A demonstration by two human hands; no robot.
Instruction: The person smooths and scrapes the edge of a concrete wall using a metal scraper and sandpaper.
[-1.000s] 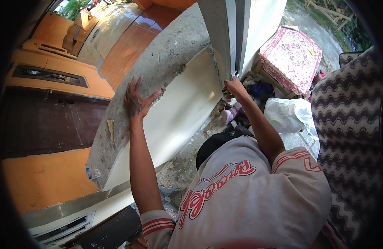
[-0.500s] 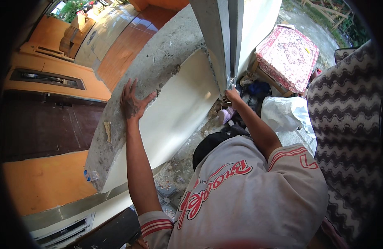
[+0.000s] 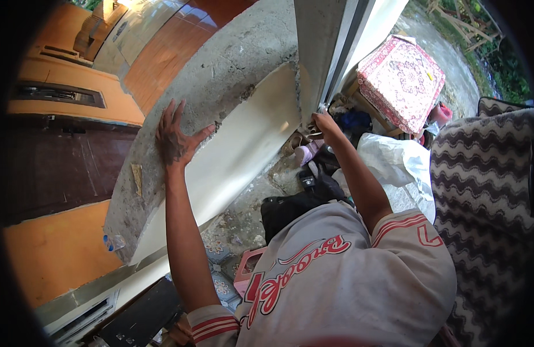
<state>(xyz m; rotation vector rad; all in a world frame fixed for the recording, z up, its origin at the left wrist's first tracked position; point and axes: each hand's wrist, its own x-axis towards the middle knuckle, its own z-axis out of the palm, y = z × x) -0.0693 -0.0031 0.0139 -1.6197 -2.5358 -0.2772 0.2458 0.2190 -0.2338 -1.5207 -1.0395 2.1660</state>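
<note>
My left hand (image 3: pixel 179 140) lies with fingers spread on the rough top of a grey concrete ledge (image 3: pixel 232 55), its thumb reaching to the broken edge. Below that edge runs a smooth cream wall (image 3: pixel 238 153). At the foot of a tall grey post (image 3: pixel 320 49), my right hand (image 3: pixel 326 125) is closed, pressed near the post's lower edge. Something small and silvery shows at its fingertips, too small to name. Shoes (image 3: pixel 306 153) lie on the floor just below that hand.
A low table (image 3: pixel 401 87) with a red-patterned cover stands beyond my right arm. Nearer are a white sack (image 3: pixel 391 159) and a seat under a wavy-striped cover (image 3: pixel 481 191). A pink box (image 3: pixel 248 270) sits on the tiled floor. Crumpled clear plastic (image 3: pixel 113 242) lies on the ledge's near end.
The view has shifted, bringing the pink box and more floor into sight. My left hand keeps its place on the ledge, and my right stays closed at the post's foot.
</note>
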